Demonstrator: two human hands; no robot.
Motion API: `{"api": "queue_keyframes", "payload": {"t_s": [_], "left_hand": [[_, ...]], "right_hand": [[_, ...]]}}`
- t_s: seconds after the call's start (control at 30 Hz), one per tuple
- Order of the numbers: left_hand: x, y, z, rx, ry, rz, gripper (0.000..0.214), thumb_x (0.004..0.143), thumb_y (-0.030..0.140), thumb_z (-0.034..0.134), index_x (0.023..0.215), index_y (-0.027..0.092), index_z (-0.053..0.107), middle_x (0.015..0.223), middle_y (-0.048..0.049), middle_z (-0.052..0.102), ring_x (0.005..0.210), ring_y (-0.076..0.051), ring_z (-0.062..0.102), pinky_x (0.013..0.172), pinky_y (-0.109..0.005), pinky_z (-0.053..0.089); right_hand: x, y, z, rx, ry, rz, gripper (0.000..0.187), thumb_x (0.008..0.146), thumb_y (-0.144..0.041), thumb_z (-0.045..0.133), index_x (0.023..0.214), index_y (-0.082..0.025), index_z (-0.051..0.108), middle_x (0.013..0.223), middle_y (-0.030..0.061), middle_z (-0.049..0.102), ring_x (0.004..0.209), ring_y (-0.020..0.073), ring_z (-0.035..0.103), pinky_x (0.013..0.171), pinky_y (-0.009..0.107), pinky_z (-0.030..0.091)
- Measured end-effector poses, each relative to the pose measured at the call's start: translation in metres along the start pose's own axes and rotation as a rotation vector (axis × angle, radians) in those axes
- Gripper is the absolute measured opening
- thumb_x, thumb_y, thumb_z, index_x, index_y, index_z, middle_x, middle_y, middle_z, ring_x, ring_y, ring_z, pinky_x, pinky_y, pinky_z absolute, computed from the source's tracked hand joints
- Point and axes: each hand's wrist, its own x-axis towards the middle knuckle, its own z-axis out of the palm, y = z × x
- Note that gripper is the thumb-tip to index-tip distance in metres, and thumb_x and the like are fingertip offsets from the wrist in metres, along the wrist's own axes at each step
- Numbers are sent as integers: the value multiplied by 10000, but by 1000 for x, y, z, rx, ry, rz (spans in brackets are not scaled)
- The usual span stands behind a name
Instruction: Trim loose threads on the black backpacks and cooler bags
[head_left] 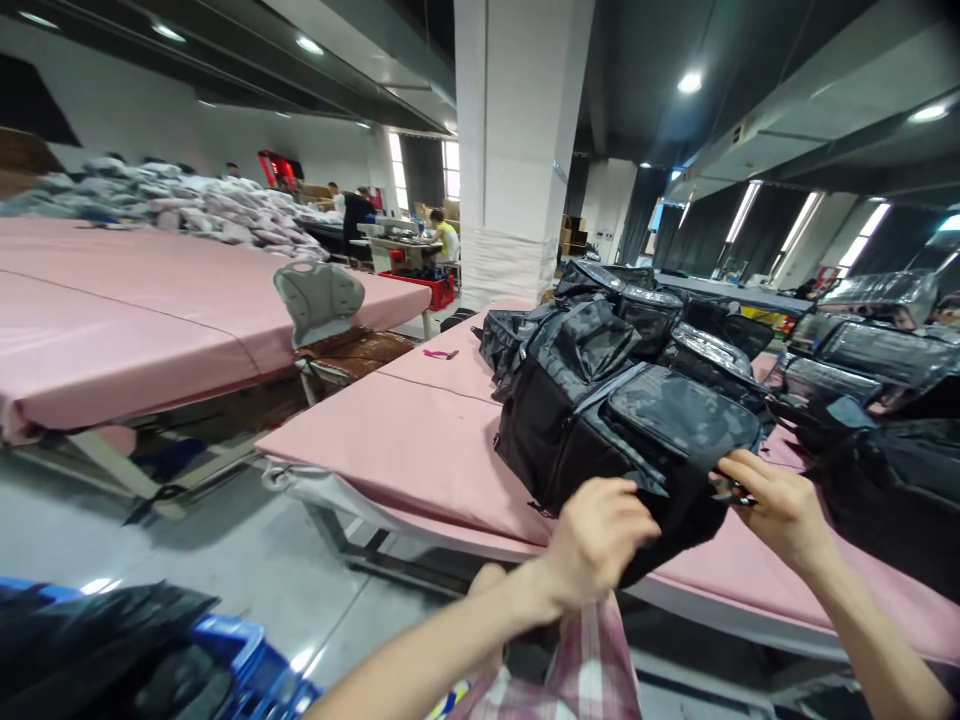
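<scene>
A black camouflage-patterned bag (637, 430) lies at the near edge of a pink-covered table (405, 440). My left hand (600, 540) is closed on the bag's lower front edge. My right hand (776, 505) pinches a strap or buckle at the bag's right end. More black bags (600, 310) are piled behind it, several with clear plastic tops (709, 345).
Another pile of black bags (885, 470) fills the right side. A grey chair (322, 320) stands between this table and a second pink table (112, 320). A white pillar (517, 150) rises behind. Small pink scissors (440, 353) lie on the table. A blue crate (247, 670) sits bottom left. People work far back.
</scene>
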Motion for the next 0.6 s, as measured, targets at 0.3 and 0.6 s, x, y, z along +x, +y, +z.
{"api": "queue_keyframes", "payload": {"t_s": [0.3, 0.6], "left_hand": [[146, -82, 7, 375, -453, 224, 310, 837, 323, 571, 1136, 241, 587, 1163, -55, 600, 1163, -223, 478, 968, -396, 360], [167, -81, 20, 38, -640, -132, 292, 791, 435, 566, 830, 177, 696, 782, 19, 647, 740, -119, 549, 638, -193, 337]], "right_hand": [[-25, 5, -2, -29, 75, 114, 109, 833, -200, 531, 840, -179, 638, 782, 35, 674, 578, 94, 603, 514, 169, 422], [-124, -22, -61, 173, -76, 829, 260, 777, -438, 553, 817, -203, 656, 687, 1, 644, 581, 145, 593, 534, 211, 480]]}}
